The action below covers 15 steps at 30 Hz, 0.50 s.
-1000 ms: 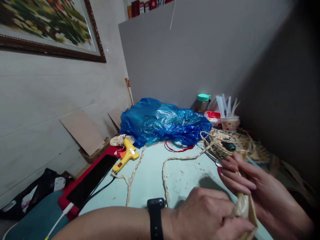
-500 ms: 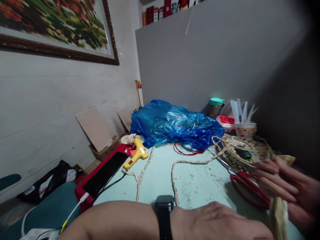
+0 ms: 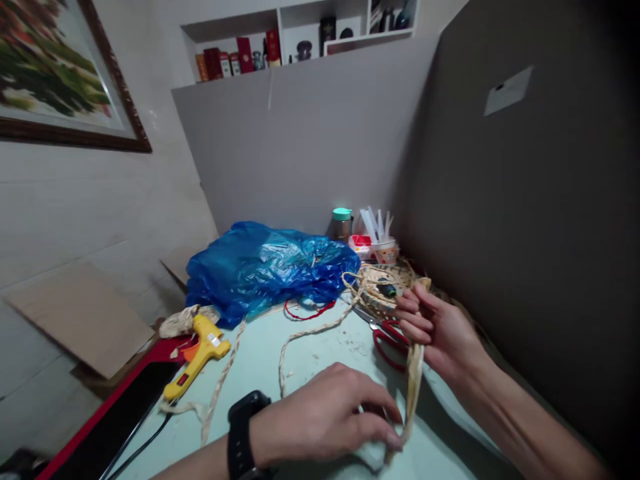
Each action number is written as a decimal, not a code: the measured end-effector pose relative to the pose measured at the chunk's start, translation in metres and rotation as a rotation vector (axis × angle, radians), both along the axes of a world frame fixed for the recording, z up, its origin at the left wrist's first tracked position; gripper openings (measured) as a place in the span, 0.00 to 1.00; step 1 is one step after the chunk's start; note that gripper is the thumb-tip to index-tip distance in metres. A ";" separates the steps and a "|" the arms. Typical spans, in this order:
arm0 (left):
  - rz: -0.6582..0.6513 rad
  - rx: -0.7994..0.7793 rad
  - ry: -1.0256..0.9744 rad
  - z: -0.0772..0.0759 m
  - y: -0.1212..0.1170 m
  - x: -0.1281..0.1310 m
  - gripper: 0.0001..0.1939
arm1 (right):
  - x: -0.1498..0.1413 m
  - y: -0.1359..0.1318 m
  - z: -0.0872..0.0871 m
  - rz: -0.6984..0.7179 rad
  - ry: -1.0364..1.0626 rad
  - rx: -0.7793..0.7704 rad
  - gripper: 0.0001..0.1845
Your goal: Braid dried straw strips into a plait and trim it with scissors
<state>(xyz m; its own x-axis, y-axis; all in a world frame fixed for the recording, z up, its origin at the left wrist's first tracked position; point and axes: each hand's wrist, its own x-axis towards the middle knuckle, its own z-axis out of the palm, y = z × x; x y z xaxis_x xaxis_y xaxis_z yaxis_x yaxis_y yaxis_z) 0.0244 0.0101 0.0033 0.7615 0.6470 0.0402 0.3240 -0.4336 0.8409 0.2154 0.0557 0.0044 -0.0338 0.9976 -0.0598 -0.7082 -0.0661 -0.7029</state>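
My right grip (image 3: 419,319) is pinching a long pale-tan fibre strip (image 3: 414,380), left grip (image 3: 393,427) curled at its lower end, red-handled metal scissors (image 3: 391,345) just beside.

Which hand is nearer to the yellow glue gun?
Left: the left hand is right of the glue gun and closer to the camera; the right hand is farther right, beside the red-handled scissors.

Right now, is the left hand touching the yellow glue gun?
Apart: the head view shows pale table and a braid between left hand and glue gun.
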 end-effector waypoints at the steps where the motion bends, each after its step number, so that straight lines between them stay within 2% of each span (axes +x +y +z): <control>1: 0.085 -0.013 -0.006 0.004 0.001 0.002 0.07 | -0.001 0.000 0.000 0.008 0.009 0.008 0.15; 3: 0.221 -0.077 -0.092 0.008 0.006 0.009 0.12 | -0.006 -0.004 0.000 0.040 0.031 0.025 0.14; 4: 0.249 -0.139 -0.170 0.009 0.009 0.014 0.13 | -0.010 -0.007 0.000 0.060 0.038 0.038 0.13; 8: 0.268 -0.506 -0.463 -0.003 0.019 0.042 0.10 | -0.022 -0.017 0.001 0.142 0.082 0.042 0.16; 9: 0.282 -0.592 -0.474 -0.007 0.020 0.048 0.10 | -0.023 -0.018 0.000 0.141 0.100 0.039 0.17; 11: 0.326 -0.655 -0.471 -0.014 0.021 0.057 0.09 | -0.021 -0.015 0.000 0.103 0.141 0.045 0.16; 13: 0.353 -0.551 -0.425 -0.020 0.021 0.059 0.08 | -0.017 -0.012 -0.001 0.098 0.172 0.060 0.16; 15: 0.368 -0.254 -0.315 -0.026 0.022 0.057 0.05 | -0.014 -0.010 -0.002 0.152 0.178 0.061 0.19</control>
